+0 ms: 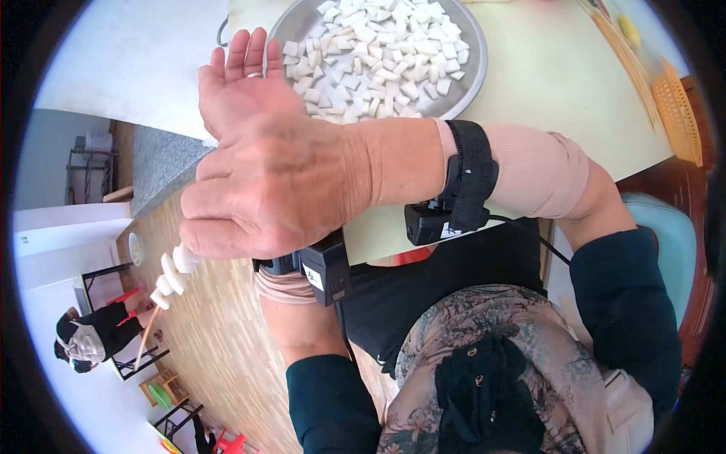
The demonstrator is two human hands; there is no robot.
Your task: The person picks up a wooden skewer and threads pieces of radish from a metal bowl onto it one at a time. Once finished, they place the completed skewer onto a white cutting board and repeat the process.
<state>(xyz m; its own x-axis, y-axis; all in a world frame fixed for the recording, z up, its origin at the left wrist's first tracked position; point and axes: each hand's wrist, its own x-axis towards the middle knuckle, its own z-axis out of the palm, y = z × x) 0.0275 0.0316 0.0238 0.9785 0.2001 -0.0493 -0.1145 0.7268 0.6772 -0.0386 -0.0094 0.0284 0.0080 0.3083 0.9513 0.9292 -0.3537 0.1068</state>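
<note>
My right hand (261, 193) is closed in a fist, reaching across from the right in front of my left wrist. A skewer (172, 276) sticks out below the fist: a thin wooden stick with several white chunks threaded on it, its bare end slanting down and left. The fist hides the rest of the stick. Behind and above it, my left hand (246, 94) is turned palm up with fingers stretched out and a ring on one finger; its palm looks bare. Just right of my left hand stands a round metal tray (478, 72) of cut white pieces (378, 57).
On the pale table (544, 83), thin wooden sticks (624, 57) lie beside a yellow plastic basket (677, 113) at the right. A light-blue chair (665, 257) is at my right. Another person (94, 333) sits farther off at the lower left, near a green bowl (160, 396).
</note>
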